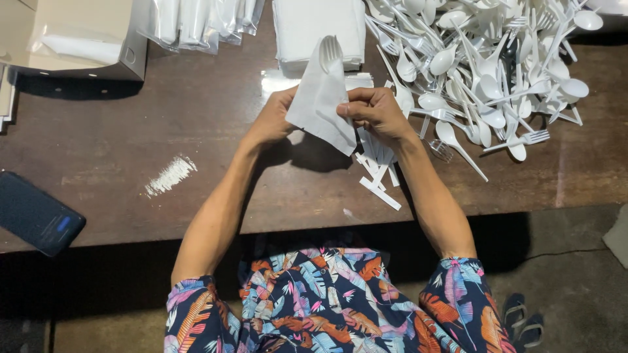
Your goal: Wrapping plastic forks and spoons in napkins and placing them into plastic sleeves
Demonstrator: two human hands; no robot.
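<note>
Both hands gripping a napkin [322, 104] around a fork [330, 52], left hand [275, 117], right hand [376, 112], cutlery pile [484, 65] right, napkin stack [318, 29] behind.

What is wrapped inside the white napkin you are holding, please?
A white plastic fork sticks its tines out above the white napkin, held by the left hand and right hand. Its handle, and any other cutlery inside, is covered.

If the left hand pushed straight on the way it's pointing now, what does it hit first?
The left hand points up the table and slightly right, so it would probably meet the stack of white napkins first. It already grips the napkin wrapped around a fork. Depth is uncertain.
</note>
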